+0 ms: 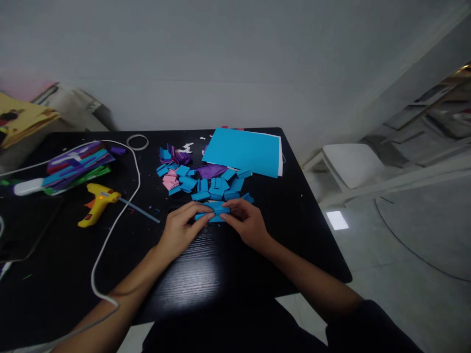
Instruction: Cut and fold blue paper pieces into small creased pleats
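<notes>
A folded strip of blue paper (217, 212) is pinched between both hands near the middle of the black table. My left hand (183, 224) grips its left end, thumb in front and fingers behind. On its right end, my right hand (247, 223) pinches in the same way. Just beyond the fingers lie several folded blue paper pieces (219, 186), loosely heaped. Folded pink paper pieces (170, 180) sit among them on the left, with purple folded pieces (180, 156) behind.
A large blue sheet (243, 151) lies on white paper at the back. On the left are a yellow glue gun (97, 203) with a glue stick, a bundle of coloured strips (81, 166) and a white cable (106, 240). A white stool (353, 162) stands right of the table (294, 230).
</notes>
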The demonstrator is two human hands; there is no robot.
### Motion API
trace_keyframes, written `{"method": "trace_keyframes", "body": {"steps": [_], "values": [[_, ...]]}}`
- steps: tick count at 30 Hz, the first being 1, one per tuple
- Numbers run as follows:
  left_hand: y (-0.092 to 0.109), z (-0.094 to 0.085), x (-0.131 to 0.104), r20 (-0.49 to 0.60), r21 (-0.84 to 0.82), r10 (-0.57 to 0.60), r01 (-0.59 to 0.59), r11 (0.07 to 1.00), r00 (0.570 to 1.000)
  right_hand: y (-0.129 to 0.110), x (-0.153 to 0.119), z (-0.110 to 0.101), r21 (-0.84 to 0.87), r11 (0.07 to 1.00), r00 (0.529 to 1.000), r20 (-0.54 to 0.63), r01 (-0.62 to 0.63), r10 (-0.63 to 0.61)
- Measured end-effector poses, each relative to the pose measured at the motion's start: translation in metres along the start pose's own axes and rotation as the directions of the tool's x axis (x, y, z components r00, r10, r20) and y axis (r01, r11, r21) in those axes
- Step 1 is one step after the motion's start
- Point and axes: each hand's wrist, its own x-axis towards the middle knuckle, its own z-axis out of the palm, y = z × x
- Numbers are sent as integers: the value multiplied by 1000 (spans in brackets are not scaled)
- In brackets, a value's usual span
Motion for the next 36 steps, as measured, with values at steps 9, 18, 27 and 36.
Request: {"method": "trace_keyframes", "body": {"steps": [9,18,27,36], "values": [[0,1,-2,13,45,-16,15,999,1000,-2,3,0,104,991,995,47,-88,84],[-3,5,-6,-41,41,-96,98,994,995,0,6,-1,9,994,994,17,-106,106],[-5,9,-6,-70,-135,-183,173,976,981,8,4,3,35,995,995,48,-90,88],[-3,4,-1,-4,-193,-278,272,943,960,0,6,-1,87,981,980,119,-171,160]]}}
